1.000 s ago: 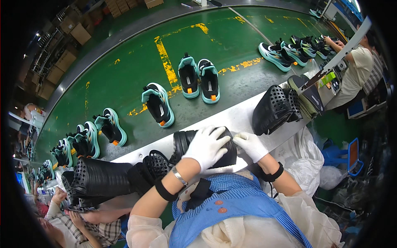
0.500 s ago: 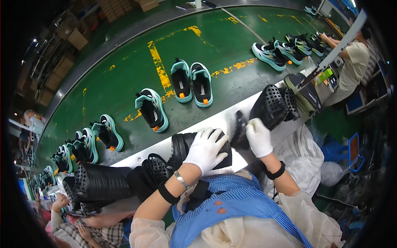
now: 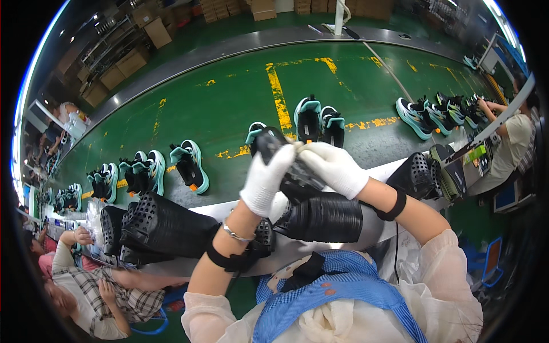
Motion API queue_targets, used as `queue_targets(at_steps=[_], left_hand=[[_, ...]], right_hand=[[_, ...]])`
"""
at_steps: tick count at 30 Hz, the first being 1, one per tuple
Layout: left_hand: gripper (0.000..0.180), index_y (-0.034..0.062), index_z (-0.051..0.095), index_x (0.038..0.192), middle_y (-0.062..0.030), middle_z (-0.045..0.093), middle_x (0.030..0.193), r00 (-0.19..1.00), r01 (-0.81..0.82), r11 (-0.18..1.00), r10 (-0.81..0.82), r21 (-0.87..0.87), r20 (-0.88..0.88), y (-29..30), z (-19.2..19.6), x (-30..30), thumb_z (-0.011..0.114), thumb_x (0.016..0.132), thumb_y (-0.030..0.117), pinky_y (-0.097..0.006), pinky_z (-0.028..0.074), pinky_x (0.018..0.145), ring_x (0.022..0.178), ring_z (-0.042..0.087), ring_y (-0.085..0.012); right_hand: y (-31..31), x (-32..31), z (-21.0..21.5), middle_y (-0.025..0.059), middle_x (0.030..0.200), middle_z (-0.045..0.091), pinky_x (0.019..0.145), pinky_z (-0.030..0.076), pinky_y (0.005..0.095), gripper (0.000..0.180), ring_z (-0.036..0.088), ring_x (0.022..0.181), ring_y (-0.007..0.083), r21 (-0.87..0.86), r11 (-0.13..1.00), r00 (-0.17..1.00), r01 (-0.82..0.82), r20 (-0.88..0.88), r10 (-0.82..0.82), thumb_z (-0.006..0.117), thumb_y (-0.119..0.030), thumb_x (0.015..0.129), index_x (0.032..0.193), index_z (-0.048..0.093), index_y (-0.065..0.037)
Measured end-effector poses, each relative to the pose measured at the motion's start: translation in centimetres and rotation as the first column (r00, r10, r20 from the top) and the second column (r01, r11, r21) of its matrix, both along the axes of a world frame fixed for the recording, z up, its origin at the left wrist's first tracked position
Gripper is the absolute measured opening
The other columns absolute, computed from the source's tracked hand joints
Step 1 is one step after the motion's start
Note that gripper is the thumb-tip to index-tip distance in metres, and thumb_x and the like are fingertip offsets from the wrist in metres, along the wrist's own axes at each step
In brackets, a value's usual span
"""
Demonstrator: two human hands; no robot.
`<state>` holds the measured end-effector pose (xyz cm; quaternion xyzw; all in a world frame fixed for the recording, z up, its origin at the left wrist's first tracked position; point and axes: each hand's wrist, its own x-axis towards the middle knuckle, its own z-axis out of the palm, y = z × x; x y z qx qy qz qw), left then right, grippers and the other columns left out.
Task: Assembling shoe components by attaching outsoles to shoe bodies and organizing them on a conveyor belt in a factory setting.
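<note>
Both my hands wear white gloves and are raised over the near edge of a green work surface (image 3: 240,97). Between them is a black insole (image 3: 269,143), bent and partly blurred. My left hand (image 3: 267,178) is closed around its left side, while the fingers of my right hand (image 3: 334,168) pinch it near the upper middle. Just below the hands, a stack of black insoles (image 3: 323,220) lies on its side on a pale metal ledge. Beyond them stand black and turquoise shoes (image 3: 309,117) with orange heel tabs; one shoe (image 3: 255,130) is partly covered by the insole.
Another insole stack (image 3: 171,223) lies at left, and a perforated one (image 3: 414,176) at right. Several shoes (image 3: 151,171) line the left; more (image 3: 417,120) stand right. People sit at both sides, one in a checked garment (image 3: 134,300). A blue-framed stool (image 3: 492,260) stands lower right.
My left hand has left the insole stack and risen to meet the right hand. Both now hold the insole, which the right hand had beside the stack. The view has shifted.
</note>
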<state>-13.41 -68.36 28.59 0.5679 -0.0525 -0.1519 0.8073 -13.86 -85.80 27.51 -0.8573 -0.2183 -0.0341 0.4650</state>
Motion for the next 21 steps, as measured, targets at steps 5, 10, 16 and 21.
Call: queue_targets(at_steps=[5,10,16,21], left_hand=[[0.023,0.0048,0.062,0.098,0.0011,0.063,0.084,0.949,-0.311,0.942,0.300,0.127,0.094,5.5,-2.2,3.2,0.065,0.090,0.027,-0.023,0.048,0.063,0.072,0.058,-0.0064],[0.027,0.0038,0.061,0.101,-0.0025,0.064,0.087,0.935,-0.354,0.924,0.350,0.141,0.054,6.3,-4.6,4.2,0.066,0.089,0.028,-0.026,0.050,0.066,0.077,0.061,-0.0103],[0.060,-0.0015,0.057,0.111,-0.0154,0.063,0.099,0.964,0.190,0.861,-0.073,0.473,-0.255,8.4,-7.0,4.5,0.049,0.092,0.055,-0.042,0.054,0.079,0.094,0.064,-0.0261],[0.038,0.0057,0.066,0.103,-0.0187,0.064,0.100,0.869,-0.061,0.396,-0.431,0.916,0.244,7.7,-11.5,4.7,0.058,0.083,0.037,-0.041,0.046,0.090,0.100,0.059,-0.0368]], right_hand=[[4.1,0.7,3.0,0.0150,0.080,0.062,0.064,0.051,0.0407,0.029,0.063,0.071,0.0318,-0.410,0.903,0.975,-0.131,0.113,0.193,0.056,-0.031,0.087,0.095,0.059,-0.002],[6.7,1.8,2.1,0.0182,0.065,0.061,0.064,0.051,0.0425,0.046,0.063,0.065,0.0359,-0.471,0.882,1.000,-0.013,-0.012,0.008,0.057,-0.047,0.081,0.077,0.058,-0.001],[6.4,4.5,-0.2,0.0218,0.076,0.064,0.073,0.050,0.0408,0.051,0.064,0.074,0.0370,-0.368,0.919,0.898,-0.144,-0.438,-0.034,0.052,-0.048,0.080,0.079,0.065,0.001],[5.2,9.2,-4.3,0.0149,0.068,0.063,0.065,0.049,0.0340,0.056,0.062,0.067,0.0256,-0.399,0.903,0.755,-0.162,-0.639,-0.147,0.056,-0.052,0.076,0.074,0.067,0.003]])
